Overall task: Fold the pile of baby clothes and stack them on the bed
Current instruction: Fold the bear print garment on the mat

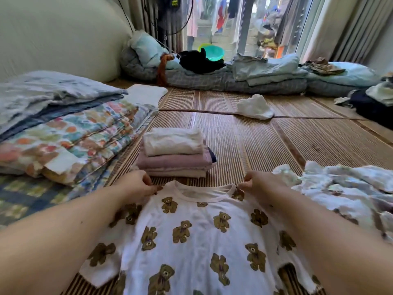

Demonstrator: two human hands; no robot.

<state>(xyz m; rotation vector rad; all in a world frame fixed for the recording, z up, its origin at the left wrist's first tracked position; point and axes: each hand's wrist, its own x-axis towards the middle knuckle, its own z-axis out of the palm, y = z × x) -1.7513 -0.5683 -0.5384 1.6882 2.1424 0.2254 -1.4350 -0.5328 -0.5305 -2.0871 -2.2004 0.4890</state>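
A white baby shirt with brown teddy bears (197, 237) lies spread flat on the woven mat in front of me, neckline away from me. My left hand (138, 185) pinches its left shoulder and my right hand (258, 185) pinches its right shoulder, both beside the collar. Just beyond the collar stands a stack of folded clothes (175, 154), white on top, pink and cream below. A heap of unfolded light clothes (348, 188) lies to my right.
Folded floral and blue quilts (63, 128) are piled on the left. A crumpled white cloth (254, 107) lies further out on the bamboo mat (265, 141). Bedding and folded blue blankets (265, 71) line the far edge by the window.
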